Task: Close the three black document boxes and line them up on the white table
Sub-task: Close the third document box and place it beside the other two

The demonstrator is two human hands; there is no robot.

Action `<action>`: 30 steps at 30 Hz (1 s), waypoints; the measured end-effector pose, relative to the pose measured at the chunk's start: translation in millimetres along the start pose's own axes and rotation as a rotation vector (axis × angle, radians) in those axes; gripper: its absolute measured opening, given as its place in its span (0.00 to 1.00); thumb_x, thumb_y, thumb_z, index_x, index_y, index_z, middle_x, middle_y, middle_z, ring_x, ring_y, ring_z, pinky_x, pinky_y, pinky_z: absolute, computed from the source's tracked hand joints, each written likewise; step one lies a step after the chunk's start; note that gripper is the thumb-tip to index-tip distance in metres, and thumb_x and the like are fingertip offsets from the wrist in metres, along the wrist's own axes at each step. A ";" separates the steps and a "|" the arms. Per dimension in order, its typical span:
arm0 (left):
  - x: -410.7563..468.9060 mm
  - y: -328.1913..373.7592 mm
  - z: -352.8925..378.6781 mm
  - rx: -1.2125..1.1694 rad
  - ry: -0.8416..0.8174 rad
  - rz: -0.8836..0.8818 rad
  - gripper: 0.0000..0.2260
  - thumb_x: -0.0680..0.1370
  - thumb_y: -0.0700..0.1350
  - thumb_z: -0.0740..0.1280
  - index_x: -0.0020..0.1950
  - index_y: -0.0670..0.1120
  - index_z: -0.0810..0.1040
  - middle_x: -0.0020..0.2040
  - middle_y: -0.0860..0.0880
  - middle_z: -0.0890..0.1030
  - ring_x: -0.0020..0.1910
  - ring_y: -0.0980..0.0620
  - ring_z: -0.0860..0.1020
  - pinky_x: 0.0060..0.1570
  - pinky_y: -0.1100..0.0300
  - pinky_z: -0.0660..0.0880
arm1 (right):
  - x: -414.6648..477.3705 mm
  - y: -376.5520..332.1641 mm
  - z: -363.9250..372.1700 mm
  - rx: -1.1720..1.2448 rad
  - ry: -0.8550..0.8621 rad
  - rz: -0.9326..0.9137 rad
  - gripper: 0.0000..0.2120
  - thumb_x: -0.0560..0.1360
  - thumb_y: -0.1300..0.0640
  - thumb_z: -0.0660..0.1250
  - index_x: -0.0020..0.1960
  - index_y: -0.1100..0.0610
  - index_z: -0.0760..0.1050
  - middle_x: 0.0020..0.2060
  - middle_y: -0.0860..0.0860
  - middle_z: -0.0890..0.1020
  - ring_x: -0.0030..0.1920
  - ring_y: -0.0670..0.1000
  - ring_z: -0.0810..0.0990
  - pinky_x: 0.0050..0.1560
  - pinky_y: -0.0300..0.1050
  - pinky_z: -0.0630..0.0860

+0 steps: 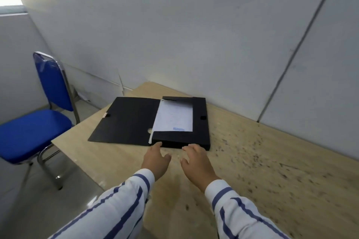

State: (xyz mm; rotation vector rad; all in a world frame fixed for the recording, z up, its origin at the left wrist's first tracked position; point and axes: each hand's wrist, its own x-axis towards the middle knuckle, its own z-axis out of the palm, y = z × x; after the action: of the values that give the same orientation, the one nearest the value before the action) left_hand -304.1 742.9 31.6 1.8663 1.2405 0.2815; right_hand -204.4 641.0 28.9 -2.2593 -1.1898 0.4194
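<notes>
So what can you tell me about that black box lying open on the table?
The black document box lies flat and open on the table, near the wall. It looks like stiff black card or plastic. Its lid flap is folded out flat to the left, with a small tab at its outer edge and a round hole near the hinge. White papers lie inside the shallow tray. The left hand has its fingers at the near edge; the right hand hovers close by.

Single wide-angle view from head height, tilted forward and down across a tabletop toward a wall; near field filled by two striped sleeves, far field reaching a blue chair at left. No second view.
</notes>
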 end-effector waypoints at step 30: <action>221.9 -119.2 -151.5 0.277 0.179 -0.487 0.23 0.75 0.48 0.63 0.68 0.42 0.66 0.66 0.39 0.71 0.64 0.39 0.69 0.62 0.46 0.69 | 152.2 -31.0 108.8 -0.263 -0.095 0.239 0.27 0.78 0.41 0.54 0.73 0.51 0.59 0.76 0.51 0.60 0.77 0.53 0.51 0.76 0.55 0.43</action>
State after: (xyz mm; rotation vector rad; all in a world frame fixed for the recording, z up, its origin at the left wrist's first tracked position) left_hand -364.0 1025.6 -22.3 1.7184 1.8878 0.0097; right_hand -194.3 816.3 -42.9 -2.6506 -1.0762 0.4898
